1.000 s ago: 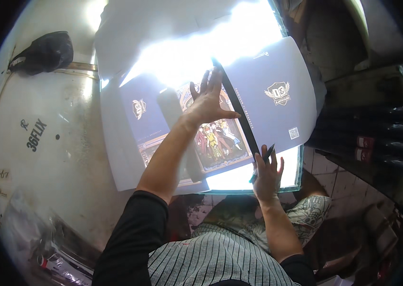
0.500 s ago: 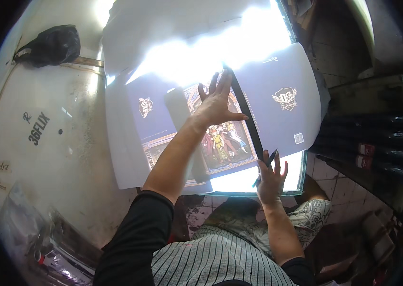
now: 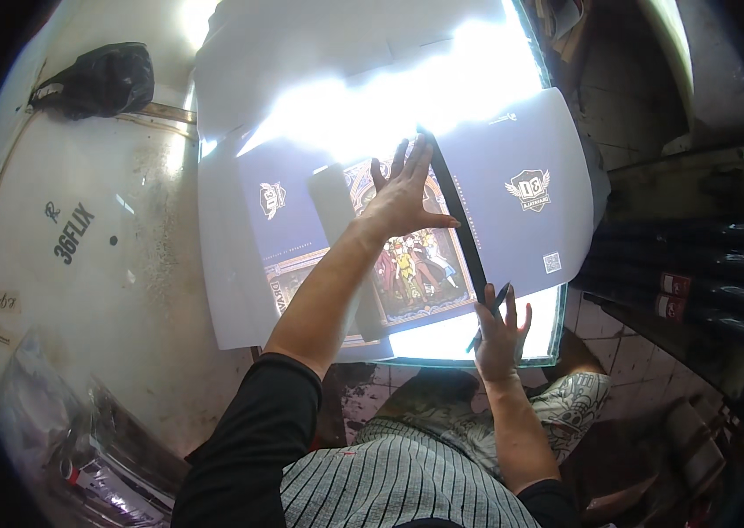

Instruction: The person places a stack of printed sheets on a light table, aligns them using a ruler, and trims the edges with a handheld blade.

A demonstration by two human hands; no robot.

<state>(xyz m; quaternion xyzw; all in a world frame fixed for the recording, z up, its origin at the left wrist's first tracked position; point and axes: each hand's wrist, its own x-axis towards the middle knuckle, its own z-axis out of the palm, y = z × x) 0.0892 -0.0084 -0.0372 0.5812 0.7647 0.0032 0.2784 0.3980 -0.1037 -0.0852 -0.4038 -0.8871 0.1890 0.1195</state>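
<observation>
My left hand (image 3: pixel 400 201) lies with its fingers spread on a purple-blue printed sheet (image 3: pixel 499 220). Its fingertips and thumb touch a long black ruler (image 3: pixel 458 207) that crosses the sheet at a slant. By the ruler's near end is my right hand (image 3: pixel 499 339), its fingers around a slim dark pen-like tool (image 3: pixel 503 295); whether it is a pen or a cutter I cannot tell. The sheet carries a colourful illustration of figures (image 3: pixel 420 268), partly covered by my left hand and forearm, plus a white winged emblem and a square code.
Beneath the sheet, a glass light table (image 3: pixel 530 330) glows brightly, washing out the far part. At left is a white board (image 3: pixel 46 290) with a black plastic bag (image 3: pixel 108 79) and clear plastic wrapping (image 3: pixel 117 471). Dark rolls (image 3: pixel 697 268) lie at right.
The scene sits slightly lower in the view. Both hands keep their places along the ruler, and the sheet has not visibly moved.
</observation>
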